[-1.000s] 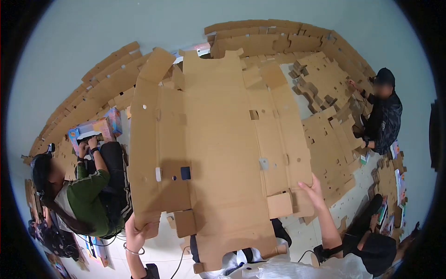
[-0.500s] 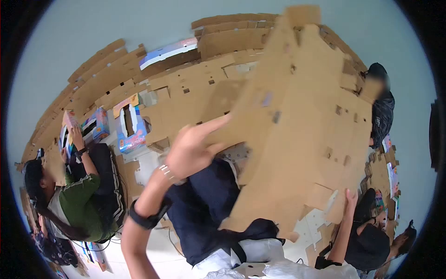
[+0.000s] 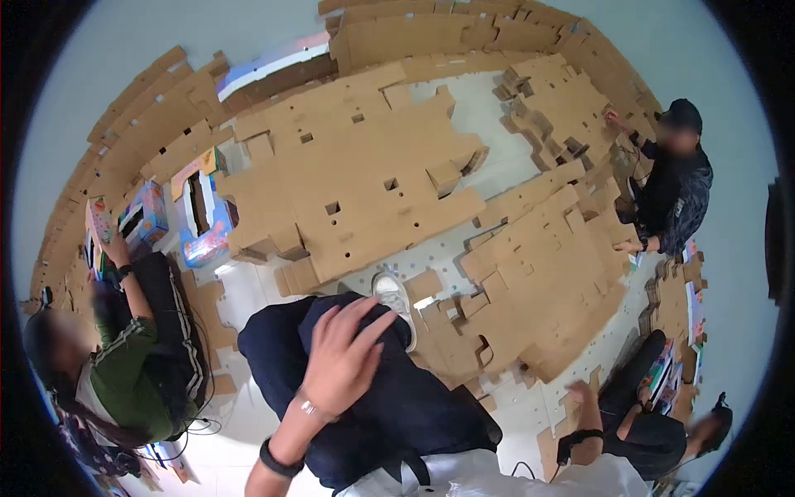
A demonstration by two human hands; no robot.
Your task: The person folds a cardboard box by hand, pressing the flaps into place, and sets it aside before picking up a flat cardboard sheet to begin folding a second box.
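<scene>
My left hand [image 3: 344,356] is over my dark trousers with its fingers spread and nothing in them. At the lower right, my right hand [image 3: 584,398] is slightly blurred; its fingers look loose and hold nothing I can see. Ahead of it a large flattened cardboard sheet [image 3: 546,273] with cut edges and folded flaps lies on the floor, apart from both hands. Another big cardboard sheet [image 3: 331,199] with small punched holes lies in front of me. My white shoe [image 3: 389,290] shows between the sheets.
Cardboard strips [image 3: 406,41] line the wall. Colourful printed boxes [image 3: 203,215] stand at left, near a seated person in a green top [image 3: 132,373]. A person in black [image 3: 679,190] crouches at right, hands near the cardboard. Another person [image 3: 646,431] sits at lower right with printed boxes.
The large cardboard sheet I held up at right has left my hands, and cardboard now lies flat there. My left hand has come down over my legs; my right hand has lowered.
</scene>
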